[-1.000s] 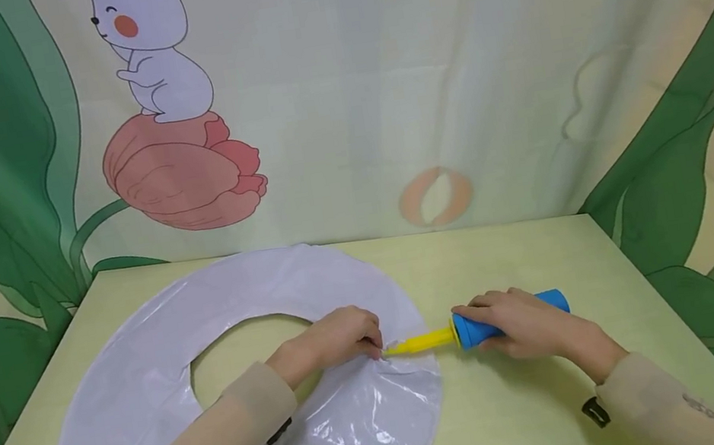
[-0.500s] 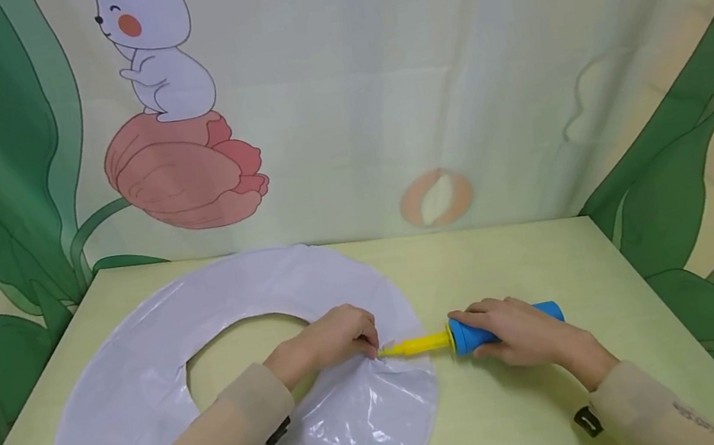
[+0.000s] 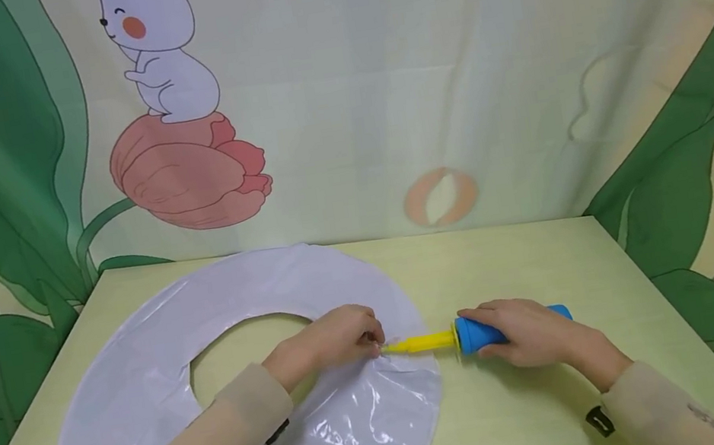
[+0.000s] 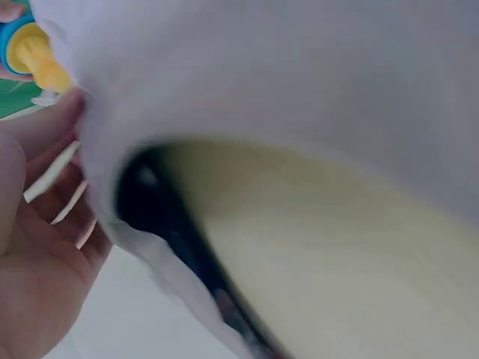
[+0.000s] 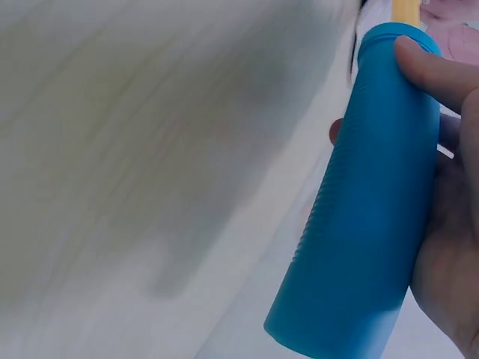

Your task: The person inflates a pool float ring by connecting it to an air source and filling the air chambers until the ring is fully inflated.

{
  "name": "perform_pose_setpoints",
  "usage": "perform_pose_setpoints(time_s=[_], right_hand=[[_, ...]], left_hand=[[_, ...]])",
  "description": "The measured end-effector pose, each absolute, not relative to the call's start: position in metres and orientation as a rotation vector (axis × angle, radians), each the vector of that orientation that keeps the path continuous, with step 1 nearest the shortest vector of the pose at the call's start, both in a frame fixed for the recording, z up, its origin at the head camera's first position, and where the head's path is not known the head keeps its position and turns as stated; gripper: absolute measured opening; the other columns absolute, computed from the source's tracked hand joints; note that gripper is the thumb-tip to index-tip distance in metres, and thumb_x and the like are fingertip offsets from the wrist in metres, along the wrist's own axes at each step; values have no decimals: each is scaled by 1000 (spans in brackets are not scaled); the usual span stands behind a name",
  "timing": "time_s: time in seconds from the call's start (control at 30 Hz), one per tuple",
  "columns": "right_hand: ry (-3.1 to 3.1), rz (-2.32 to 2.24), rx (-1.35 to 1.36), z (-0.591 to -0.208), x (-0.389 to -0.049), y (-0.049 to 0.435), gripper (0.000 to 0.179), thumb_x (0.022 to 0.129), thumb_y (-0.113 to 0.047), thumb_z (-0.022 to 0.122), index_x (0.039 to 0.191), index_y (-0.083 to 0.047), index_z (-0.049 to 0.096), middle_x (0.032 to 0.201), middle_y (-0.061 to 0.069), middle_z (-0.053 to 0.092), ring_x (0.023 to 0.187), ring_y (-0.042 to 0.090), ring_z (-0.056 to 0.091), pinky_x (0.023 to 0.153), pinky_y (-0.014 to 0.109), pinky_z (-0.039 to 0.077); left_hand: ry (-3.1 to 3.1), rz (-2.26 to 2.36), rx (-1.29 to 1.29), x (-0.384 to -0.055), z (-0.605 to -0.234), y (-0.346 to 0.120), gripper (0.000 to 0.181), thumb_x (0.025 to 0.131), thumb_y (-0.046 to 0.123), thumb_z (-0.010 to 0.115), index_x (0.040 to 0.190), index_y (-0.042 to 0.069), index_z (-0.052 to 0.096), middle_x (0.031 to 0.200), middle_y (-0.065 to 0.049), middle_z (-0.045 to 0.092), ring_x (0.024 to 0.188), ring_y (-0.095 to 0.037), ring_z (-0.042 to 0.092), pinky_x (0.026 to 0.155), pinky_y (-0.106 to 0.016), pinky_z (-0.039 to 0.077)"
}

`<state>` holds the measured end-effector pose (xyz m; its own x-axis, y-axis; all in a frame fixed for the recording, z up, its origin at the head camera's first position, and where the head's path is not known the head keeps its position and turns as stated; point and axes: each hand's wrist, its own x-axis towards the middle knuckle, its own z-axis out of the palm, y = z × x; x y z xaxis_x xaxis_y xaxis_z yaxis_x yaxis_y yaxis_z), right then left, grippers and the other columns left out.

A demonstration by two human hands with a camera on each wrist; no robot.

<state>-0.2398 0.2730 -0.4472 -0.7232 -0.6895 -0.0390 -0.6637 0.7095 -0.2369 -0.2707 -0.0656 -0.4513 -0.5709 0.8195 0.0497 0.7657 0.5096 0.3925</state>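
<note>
A flat, wrinkled white swim ring [image 3: 141, 355] of shiny plastic lies on the table, barely filled with air. My left hand [image 3: 342, 334] pinches it at its valve, on the right part of the ring; the fingertips cover most of the valve. In the left wrist view, a clear bit of the valve [image 4: 46, 97] shows by the thumb. The yellow nozzle [image 3: 420, 344] of a blue hand pump [image 5: 367, 202] points left, its tip at the valve. How deep the tip sits is hidden. My right hand [image 3: 526, 332] grips the pump's blue barrel, thumb near its collar.
The pale yellow table [image 3: 508, 261] extends to the right of the ring and behind the pump. A printed curtain [image 3: 325, 104] with a rabbit and tulips hangs at its back edge. Dark straps [image 3: 599, 421] hang under both sleeves.
The pump's blue end has dipped slightly, so the pump lies more level, and my right hand has lowered a little with it. My left hand stays at the valve.
</note>
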Motion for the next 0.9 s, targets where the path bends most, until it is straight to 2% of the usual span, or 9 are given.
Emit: perform_pose_setpoints(time_s=[0.17,0.33,0.43,0.53,0.73,0.9], right_hand=[[2796,-385,-1044,-452,-242,269,58,96,-31,75,142,-2,55,132,9,64,112,24,63,95,49,52],[2798,-436,-1027,-453,-243,261,55,98,-37,72,138,-3,57,126,5,66,101,18,62,90,46,54],[2801,-436,-1047,-453,-242,253,56,99,-39,70,139,-2,56,127,6,65,102,18,62,91,45,54],[2805,-411,-1084,-453,-241,243,56,100,-40,68,139,-2,55,129,7,65,105,19,63,92,44,53],[2809,-399,-1144,-452,-237,227,56,100,-37,68,140,-1,54,130,10,64,108,21,64,92,45,54],[2892,-278,-1171,-453,-237,223,59,98,-46,68,139,-4,57,124,9,67,101,21,65,84,42,56]], left_hand=[[2682,562,1277,-260,-444,-53,37,91,5,70,127,2,67,113,-10,59,101,-25,56,93,-37,47],[2693,520,1146,-246,-438,-34,44,100,31,67,137,7,61,110,-5,55,94,-19,50,82,-34,47],[2709,442,1100,-242,-441,-27,44,103,42,62,138,14,61,102,-1,54,87,-16,49,72,-33,46],[2728,393,1068,-240,-446,-24,42,105,45,58,138,19,61,95,1,53,81,-15,50,65,-34,45],[2738,344,1064,-239,-457,-24,32,108,39,53,130,16,59,85,1,52,75,-17,52,63,-34,45],[2752,395,1090,-241,-463,-32,20,109,33,53,118,16,57,80,4,52,72,-15,52,63,-31,45]])
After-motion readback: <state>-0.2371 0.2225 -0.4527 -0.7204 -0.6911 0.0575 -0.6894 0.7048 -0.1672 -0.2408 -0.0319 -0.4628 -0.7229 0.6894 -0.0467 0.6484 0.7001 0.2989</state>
